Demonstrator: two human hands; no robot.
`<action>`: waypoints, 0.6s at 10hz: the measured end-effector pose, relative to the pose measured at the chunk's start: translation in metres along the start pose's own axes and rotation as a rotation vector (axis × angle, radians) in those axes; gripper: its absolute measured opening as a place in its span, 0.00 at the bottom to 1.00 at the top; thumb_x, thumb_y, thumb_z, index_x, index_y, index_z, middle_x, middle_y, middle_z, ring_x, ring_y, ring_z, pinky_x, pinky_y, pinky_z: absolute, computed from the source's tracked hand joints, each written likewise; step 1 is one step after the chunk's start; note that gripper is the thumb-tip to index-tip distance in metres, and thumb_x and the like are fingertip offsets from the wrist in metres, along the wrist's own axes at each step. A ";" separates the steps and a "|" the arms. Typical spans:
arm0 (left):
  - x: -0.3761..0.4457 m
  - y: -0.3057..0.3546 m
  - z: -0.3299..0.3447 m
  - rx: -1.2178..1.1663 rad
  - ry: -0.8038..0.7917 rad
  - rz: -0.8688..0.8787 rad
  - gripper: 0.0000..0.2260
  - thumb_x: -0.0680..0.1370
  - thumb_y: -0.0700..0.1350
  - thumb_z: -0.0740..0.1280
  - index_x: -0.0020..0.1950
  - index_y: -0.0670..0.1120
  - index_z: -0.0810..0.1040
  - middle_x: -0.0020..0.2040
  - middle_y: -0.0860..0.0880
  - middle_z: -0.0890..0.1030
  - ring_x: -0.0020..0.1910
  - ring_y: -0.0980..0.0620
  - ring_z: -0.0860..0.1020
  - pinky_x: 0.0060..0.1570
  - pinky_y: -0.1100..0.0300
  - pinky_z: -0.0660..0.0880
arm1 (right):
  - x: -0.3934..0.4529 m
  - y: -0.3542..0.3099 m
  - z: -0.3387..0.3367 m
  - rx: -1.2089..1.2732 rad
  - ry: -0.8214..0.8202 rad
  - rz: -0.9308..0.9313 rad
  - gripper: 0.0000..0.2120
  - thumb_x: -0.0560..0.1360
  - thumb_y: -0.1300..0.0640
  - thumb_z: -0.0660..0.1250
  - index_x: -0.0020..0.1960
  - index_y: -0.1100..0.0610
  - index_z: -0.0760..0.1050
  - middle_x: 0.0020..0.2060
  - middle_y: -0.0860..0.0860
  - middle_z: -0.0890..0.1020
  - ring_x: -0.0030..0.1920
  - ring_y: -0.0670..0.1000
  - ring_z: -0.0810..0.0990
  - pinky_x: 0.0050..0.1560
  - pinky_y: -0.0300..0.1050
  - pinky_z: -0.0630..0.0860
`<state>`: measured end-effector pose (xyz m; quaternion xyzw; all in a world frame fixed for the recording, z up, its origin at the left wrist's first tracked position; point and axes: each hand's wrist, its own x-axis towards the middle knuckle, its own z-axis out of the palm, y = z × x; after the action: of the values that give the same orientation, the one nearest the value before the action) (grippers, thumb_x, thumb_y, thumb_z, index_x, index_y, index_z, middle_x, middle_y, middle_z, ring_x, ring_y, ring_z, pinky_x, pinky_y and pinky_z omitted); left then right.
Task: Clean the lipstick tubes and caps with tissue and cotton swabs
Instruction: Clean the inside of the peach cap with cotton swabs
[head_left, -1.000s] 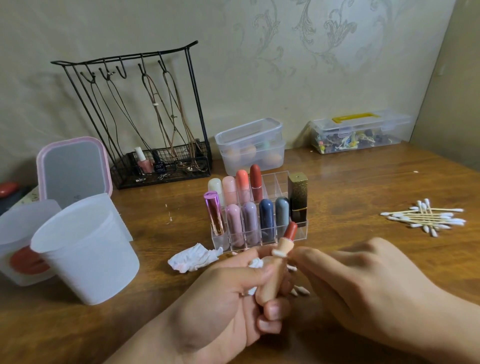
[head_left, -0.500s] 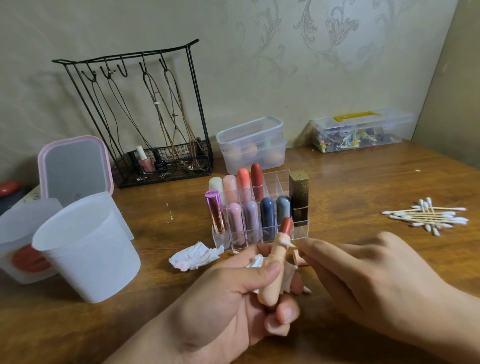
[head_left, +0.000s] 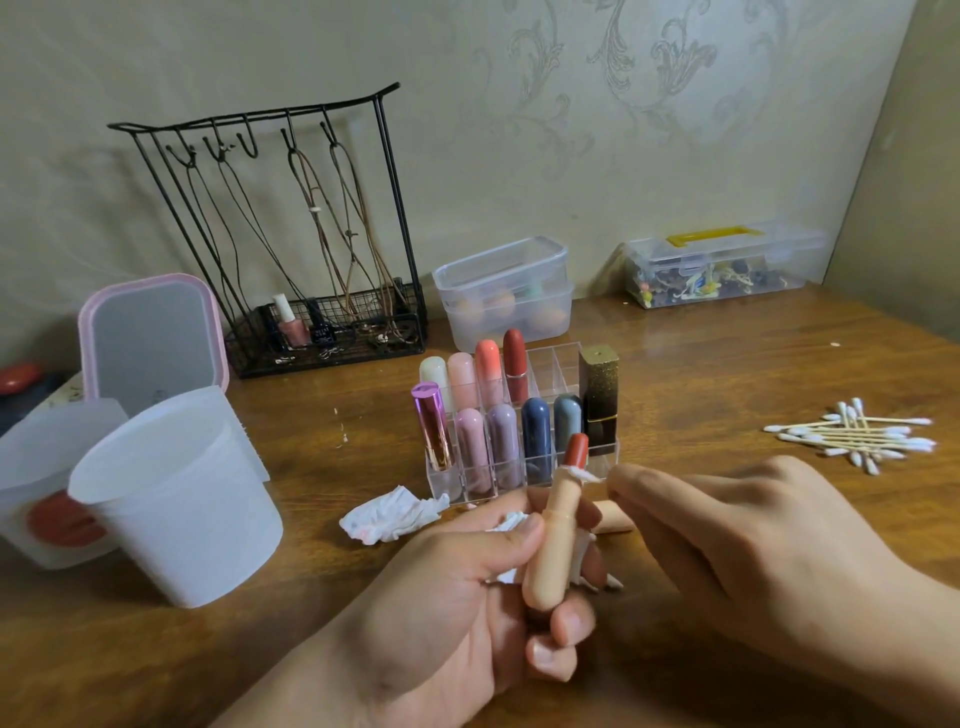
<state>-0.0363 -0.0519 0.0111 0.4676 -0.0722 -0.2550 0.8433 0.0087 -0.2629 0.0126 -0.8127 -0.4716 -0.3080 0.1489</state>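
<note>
My left hand (head_left: 457, 597) grips a peach lipstick tube (head_left: 553, 540) upright, its red bullet raised, with a bit of white tissue tucked in the same hand. My right hand (head_left: 737, 545) pinches a cotton swab (head_left: 587, 475) whose white tip touches the tube's rim just below the bullet. The tube's peach cap (head_left: 615, 519) lies on the table behind my hands. A clear organizer (head_left: 545, 364) holds several capped lipsticks. A crumpled used tissue (head_left: 389, 517) lies to its front left. A pile of cotton swabs (head_left: 857, 436) sits at the right.
A white plastic bin (head_left: 176, 499) stands at the left, with a pink-framed mirror (head_left: 150, 338) behind it. A black wire jewelry rack (head_left: 301, 249) and two clear lidded boxes (head_left: 506, 291) (head_left: 722, 265) stand along the wall. The table is wooden.
My left hand has lifted the lipstick tube slightly and tilted it more upright. The swab tip stays at the rim below the bullet, and the peach cap now shows behind my hands.
</note>
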 end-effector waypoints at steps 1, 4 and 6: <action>-0.001 0.001 -0.001 -0.008 0.009 -0.012 0.12 0.75 0.43 0.63 0.54 0.46 0.83 0.46 0.43 0.79 0.37 0.51 0.81 0.33 0.61 0.77 | -0.001 0.000 0.001 0.037 0.001 -0.026 0.22 0.83 0.47 0.53 0.53 0.58 0.82 0.29 0.48 0.77 0.23 0.53 0.70 0.19 0.45 0.65; 0.000 0.003 -0.007 0.013 0.024 -0.013 0.13 0.77 0.45 0.63 0.60 0.45 0.79 0.49 0.42 0.76 0.38 0.51 0.79 0.34 0.61 0.76 | -0.001 0.001 -0.002 0.061 -0.043 -0.011 0.18 0.83 0.49 0.56 0.52 0.56 0.81 0.27 0.48 0.75 0.23 0.53 0.66 0.19 0.46 0.65; -0.001 0.003 -0.012 0.037 -0.002 0.002 0.16 0.80 0.44 0.62 0.67 0.40 0.72 0.52 0.41 0.77 0.42 0.50 0.80 0.38 0.61 0.77 | -0.003 0.002 -0.004 0.017 -0.013 0.037 0.15 0.81 0.53 0.58 0.47 0.59 0.81 0.27 0.49 0.76 0.23 0.56 0.68 0.19 0.48 0.65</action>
<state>-0.0317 -0.0411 0.0073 0.4827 -0.0781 -0.2534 0.8347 0.0081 -0.2682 0.0139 -0.8220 -0.4601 -0.2959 0.1584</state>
